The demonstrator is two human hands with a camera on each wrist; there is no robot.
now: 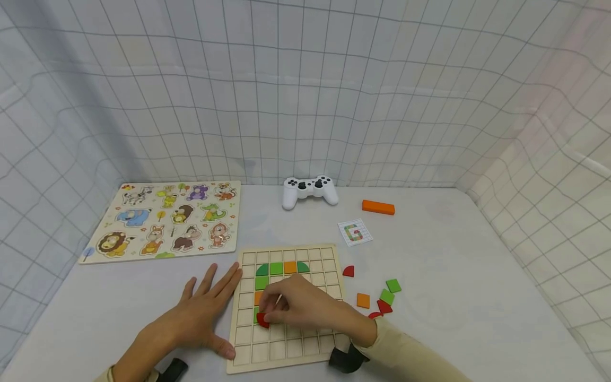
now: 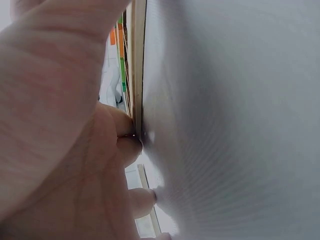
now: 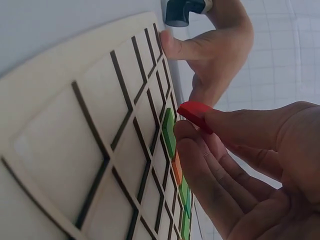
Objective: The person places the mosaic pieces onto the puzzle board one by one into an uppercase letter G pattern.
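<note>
My right hand pinches a red quarter-round tile between thumb and fingertips, close over the wooden grid board. Just below the lowest green square in the left column, the red piece overlaps the board in the head view. Spread flat on the table, my left hand touches the board's left edge with its fingertips and thumb. On the grid, a dark green quarter-round, a green square, an orange square and another dark green quarter-round form a top row.
Loose tiles lie right of the board: a red quarter-round, an orange square, green squares and more red pieces. Behind them are a pattern card, an orange block and a white game controller. An animal puzzle lies back left.
</note>
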